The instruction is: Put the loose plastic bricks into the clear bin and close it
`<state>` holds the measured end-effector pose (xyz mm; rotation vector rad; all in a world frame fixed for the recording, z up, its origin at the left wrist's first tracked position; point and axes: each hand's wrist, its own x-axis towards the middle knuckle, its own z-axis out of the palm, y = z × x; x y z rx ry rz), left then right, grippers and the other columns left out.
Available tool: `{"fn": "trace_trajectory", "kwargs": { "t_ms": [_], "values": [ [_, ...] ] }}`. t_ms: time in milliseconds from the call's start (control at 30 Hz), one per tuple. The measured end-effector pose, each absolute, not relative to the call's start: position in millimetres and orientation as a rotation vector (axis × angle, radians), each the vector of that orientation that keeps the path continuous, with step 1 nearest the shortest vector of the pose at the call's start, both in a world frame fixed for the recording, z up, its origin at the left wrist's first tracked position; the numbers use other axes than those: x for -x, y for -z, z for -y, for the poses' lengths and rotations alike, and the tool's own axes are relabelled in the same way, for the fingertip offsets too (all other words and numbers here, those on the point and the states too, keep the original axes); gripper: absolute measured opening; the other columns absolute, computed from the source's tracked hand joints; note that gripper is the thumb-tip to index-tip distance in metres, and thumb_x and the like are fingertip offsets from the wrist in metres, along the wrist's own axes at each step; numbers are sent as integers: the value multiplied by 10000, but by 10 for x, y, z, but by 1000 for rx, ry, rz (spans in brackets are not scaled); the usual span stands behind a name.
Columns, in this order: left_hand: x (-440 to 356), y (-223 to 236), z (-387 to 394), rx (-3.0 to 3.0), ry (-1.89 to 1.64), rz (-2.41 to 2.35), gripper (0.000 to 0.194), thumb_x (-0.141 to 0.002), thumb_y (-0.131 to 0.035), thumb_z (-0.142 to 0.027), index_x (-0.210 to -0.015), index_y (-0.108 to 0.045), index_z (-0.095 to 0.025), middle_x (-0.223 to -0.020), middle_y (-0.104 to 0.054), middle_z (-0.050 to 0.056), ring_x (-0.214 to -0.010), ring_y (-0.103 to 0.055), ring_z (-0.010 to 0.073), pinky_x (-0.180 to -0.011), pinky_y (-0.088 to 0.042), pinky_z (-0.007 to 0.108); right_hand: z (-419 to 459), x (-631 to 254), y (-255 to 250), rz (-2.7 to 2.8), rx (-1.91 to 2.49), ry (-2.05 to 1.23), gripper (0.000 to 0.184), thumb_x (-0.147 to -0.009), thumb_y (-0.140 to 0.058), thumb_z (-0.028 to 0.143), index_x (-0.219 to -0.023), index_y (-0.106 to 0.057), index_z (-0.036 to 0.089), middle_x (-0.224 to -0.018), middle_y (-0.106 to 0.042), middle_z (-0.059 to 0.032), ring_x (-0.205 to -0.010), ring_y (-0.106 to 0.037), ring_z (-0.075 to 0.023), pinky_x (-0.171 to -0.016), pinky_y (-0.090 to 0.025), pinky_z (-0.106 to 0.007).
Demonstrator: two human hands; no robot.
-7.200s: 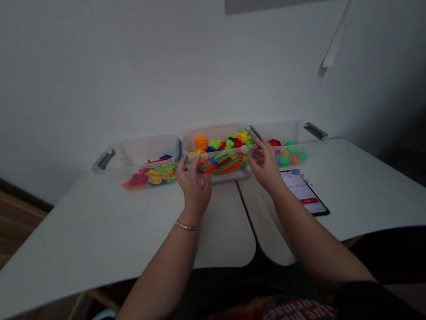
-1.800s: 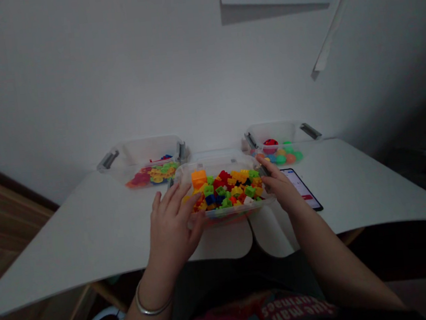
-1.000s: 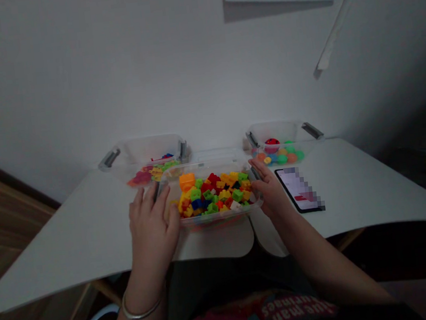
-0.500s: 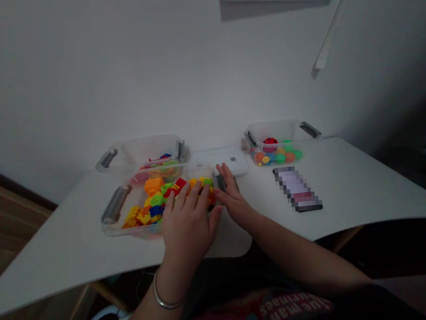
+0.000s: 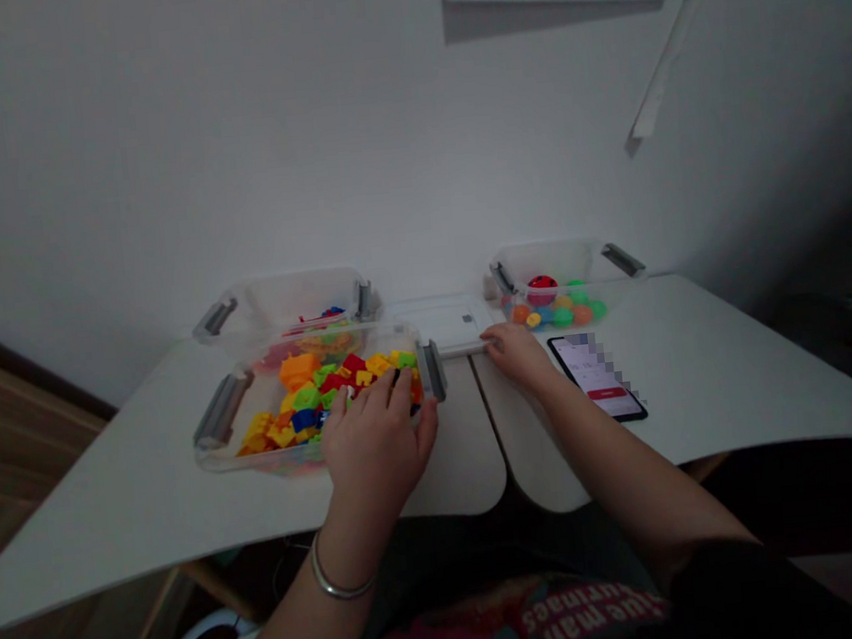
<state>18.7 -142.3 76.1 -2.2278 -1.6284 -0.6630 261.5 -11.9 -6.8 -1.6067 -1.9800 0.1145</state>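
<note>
A clear plastic bin [image 5: 281, 459] full of colourful building blocks [image 5: 305, 396] stands on the near left of the table, its lid off. Over its near right part rests my left hand [image 5: 377, 440], palm down, fingers apart and reaching onto the blocks; the fingertips are partly hidden, and no block shows in its grip. Behind and right of this bin lies a flat white lid [image 5: 442, 333]. My right hand [image 5: 516, 353] has its fingers closed at the lid's front right corner.
Behind the block bin stands another clear bin [image 5: 302, 286] with colourful pieces. A third bin [image 5: 562, 251] at the back right holds coloured balls. Right of my right forearm lies a phone [image 5: 597, 378]. A seam divides the white tabletop [image 5: 723, 361], and the wall rises behind.
My right hand has left the block bin's right side and moved right to the white lid's corner. The block bin has shifted slightly left. My left hand stays over the blocks.
</note>
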Motion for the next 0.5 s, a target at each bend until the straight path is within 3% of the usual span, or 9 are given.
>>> {"fn": "trace_trajectory", "kwargs": {
  "t_ms": [300, 500],
  "values": [
    [-164, -791, 1441, 2238, 624, 1640, 449, -929, -435, -388, -1195, -684, -126, -1039, -751, 156, -932, -712, 317, -936, -480, 536, 56, -2658, 98, 2150, 1730, 89, 199, -917, -543, 227, -941, -736, 180, -1034, -710, -114, -1058, -595, -238, -928, -435, -339],
    [-175, -781, 1437, 2238, 634, 1633, 464, -931, -421, -395, -1210, -678, -127, -1062, -746, 158, -938, -709, 316, -933, -477, 526, 50, -2620, 79, 2202, 1745, 175, 209, -897, -517, 150, -957, -718, 147, -1032, -705, -131, -1023, -596, -238, -896, -432, -323]
  ]
}}
